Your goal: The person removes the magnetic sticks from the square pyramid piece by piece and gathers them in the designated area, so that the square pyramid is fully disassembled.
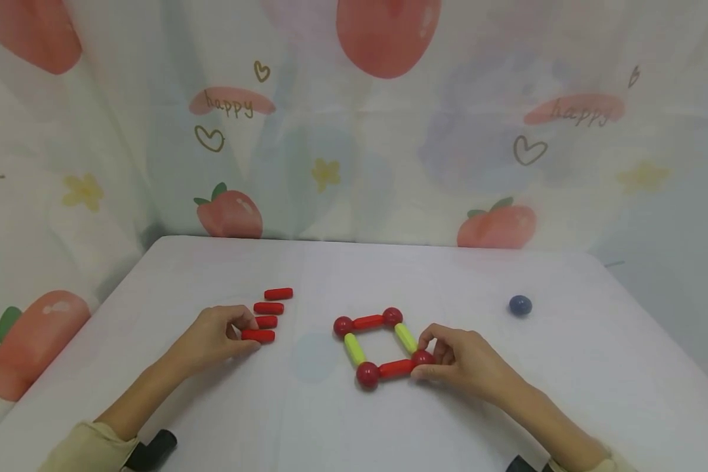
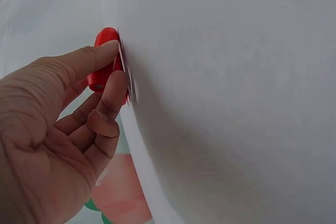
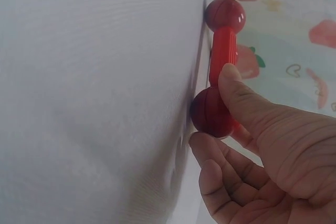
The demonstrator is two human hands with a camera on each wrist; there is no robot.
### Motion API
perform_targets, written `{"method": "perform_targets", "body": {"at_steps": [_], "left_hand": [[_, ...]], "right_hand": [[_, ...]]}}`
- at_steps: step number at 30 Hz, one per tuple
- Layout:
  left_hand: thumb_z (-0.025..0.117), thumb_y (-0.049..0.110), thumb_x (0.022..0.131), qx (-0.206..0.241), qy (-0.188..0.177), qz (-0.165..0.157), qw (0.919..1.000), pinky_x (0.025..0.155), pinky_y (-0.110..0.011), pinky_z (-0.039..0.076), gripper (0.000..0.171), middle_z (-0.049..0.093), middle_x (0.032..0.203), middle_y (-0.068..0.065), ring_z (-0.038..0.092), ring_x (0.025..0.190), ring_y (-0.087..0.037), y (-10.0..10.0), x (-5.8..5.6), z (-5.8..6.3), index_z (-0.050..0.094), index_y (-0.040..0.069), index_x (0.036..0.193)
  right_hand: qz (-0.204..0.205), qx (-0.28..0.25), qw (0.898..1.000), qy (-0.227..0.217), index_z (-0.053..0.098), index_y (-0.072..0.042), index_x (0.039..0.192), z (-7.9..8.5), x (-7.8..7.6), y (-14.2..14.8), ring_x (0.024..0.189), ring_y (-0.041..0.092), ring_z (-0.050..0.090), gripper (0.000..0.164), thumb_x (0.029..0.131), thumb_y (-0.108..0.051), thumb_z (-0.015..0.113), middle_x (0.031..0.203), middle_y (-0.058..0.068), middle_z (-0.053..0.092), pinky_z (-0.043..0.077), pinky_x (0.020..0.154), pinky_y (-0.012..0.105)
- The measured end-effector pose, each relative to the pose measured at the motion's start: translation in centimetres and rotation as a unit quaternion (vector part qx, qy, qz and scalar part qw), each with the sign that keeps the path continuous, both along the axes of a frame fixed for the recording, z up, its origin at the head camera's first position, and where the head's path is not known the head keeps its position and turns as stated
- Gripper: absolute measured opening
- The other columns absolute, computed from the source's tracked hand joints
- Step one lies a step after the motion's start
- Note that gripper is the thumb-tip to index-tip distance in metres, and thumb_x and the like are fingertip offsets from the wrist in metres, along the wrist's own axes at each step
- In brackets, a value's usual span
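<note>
On the left of the table, my left hand (image 1: 212, 337) pinches the nearest red rod (image 1: 259, 336) of a short column between thumb and index finger. The left wrist view shows that rod (image 2: 106, 36) between the fingertips, its middle partly covered by the thumb. My right hand (image 1: 469, 360) holds the dark red ball (image 1: 423, 358) at the near right corner of a four-sided frame. This frame has red balls at its corners, red rods (image 1: 395, 369) on the near and far sides and yellow-green rods (image 1: 354, 350) on the other two. The right wrist view shows the held ball (image 3: 209, 113) joined to a red rod.
More red rods (image 1: 279, 294) lie roughly parallel beyond the left hand. A dark blue ball (image 1: 520, 305) sits at the back right of the white table (image 1: 307, 432). Behind the table hangs a printed cloth (image 1: 377, 144) with fruit and hearts.
</note>
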State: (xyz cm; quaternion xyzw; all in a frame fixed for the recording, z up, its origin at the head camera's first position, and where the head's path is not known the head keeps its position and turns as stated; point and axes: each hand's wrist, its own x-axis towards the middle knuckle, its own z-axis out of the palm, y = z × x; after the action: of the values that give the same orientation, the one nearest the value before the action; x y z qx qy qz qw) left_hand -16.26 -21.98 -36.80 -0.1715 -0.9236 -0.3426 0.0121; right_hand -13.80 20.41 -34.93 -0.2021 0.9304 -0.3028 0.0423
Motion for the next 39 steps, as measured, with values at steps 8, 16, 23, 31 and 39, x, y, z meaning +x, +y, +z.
{"method": "perform_targets", "body": {"at_steps": [8,16,23,31,39], "left_hand": [[0.086,0.007,0.08,-0.039,0.006,0.005,0.9992,0.064,-0.024,0.053,0.02,0.069,0.088,0.005,0.059,0.073,-0.012,0.1,-0.2,0.4,0.07,0.016,0.089],[0.089,0.022,0.079,-0.089,0.059,0.03,0.9938,0.058,-0.026,0.048,0.023,0.072,0.085,0.004,0.058,0.069,-0.009,1.5,0.8,2.3,0.074,0.016,0.094],[0.088,0.024,0.081,-0.037,0.148,-0.047,0.9872,0.072,-0.027,0.058,0.025,0.076,0.094,0.002,0.07,0.08,-0.011,8.2,1.2,3.6,0.074,0.013,0.099],[0.086,0.034,0.082,-0.032,0.071,-0.132,0.9882,0.075,-0.023,0.054,0.042,0.075,0.101,-0.001,0.069,0.09,-0.016,16.8,1.1,3.7,0.071,0.013,0.115],[0.088,0.031,0.082,-0.052,0.013,-0.142,0.9884,0.068,-0.02,0.05,0.045,0.074,0.094,0.005,0.065,0.083,-0.006,20.1,0.4,2.7,0.068,0.017,0.12]], "right_hand": [[0.003,-0.002,1.0,-0.001,0.065,-0.021,0.101,-0.1,-0.1,0.1,0.062,0.007,0.051,0.035,0.079,-0.037,0.088,0.07,-0.01,0.056,0.044,0.057,0.022],[0.006,-0.004,1.0,0.002,0.064,-0.023,0.102,-0.5,0.0,0.6,0.064,0.006,0.052,0.034,0.081,-0.039,0.086,0.071,-0.011,0.057,0.046,0.058,0.022],[0.007,-0.013,1.0,-0.008,0.064,-0.021,0.105,-0.3,0.0,1.3,0.068,0.008,0.054,0.031,0.085,-0.034,0.084,0.076,-0.01,0.059,0.049,0.061,0.022],[0.002,-0.073,0.997,0.024,0.064,-0.022,0.108,-1.0,-0.1,1.3,0.073,0.009,0.059,0.029,0.086,-0.018,0.083,0.08,-0.009,0.064,0.053,0.066,0.023],[0.002,-0.125,0.991,0.044,0.064,-0.021,0.111,-1.1,-0.3,0.9,0.08,0.009,0.066,0.032,0.087,-0.009,0.08,0.088,-0.009,0.07,0.056,0.075,0.025]]}}
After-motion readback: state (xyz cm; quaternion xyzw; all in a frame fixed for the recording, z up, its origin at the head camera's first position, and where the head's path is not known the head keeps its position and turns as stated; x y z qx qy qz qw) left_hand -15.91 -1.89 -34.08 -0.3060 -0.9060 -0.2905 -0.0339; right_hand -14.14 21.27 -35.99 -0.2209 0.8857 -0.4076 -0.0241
